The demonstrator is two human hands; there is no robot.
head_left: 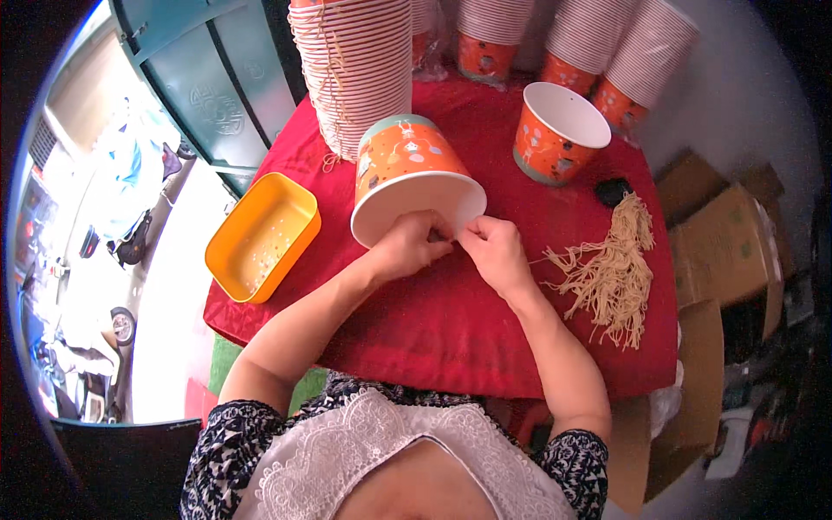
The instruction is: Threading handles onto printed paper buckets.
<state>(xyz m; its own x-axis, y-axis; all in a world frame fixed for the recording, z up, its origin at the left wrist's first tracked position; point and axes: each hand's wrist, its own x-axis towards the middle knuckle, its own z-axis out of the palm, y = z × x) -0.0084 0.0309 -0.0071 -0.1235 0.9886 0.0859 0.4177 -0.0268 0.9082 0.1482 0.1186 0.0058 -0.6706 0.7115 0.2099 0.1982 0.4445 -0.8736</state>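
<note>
An orange patterned paper bucket (412,154) lies tipped on its side on the red-covered table, its white mouth facing me. My left hand (409,243) reaches into the mouth with curled fingers and grips the wall near the lower right rim. At the same spot, just outside the rim, my right hand (496,251) is closed in a pinch; what lies between its fingertips is too small to make out. To the right of that hand lies a loose bundle of beige strings (620,277), with a black object (612,191) at its far end.
A yellow plastic tub (308,204) holding small pale bits sits at the left. Behind the tipped bucket rises a tall stack of buckets (360,78) with strings hanging from it. One bucket (559,143) stands upright at right; more stacks line the back. Cardboard boxes (728,243) lie beyond the table.
</note>
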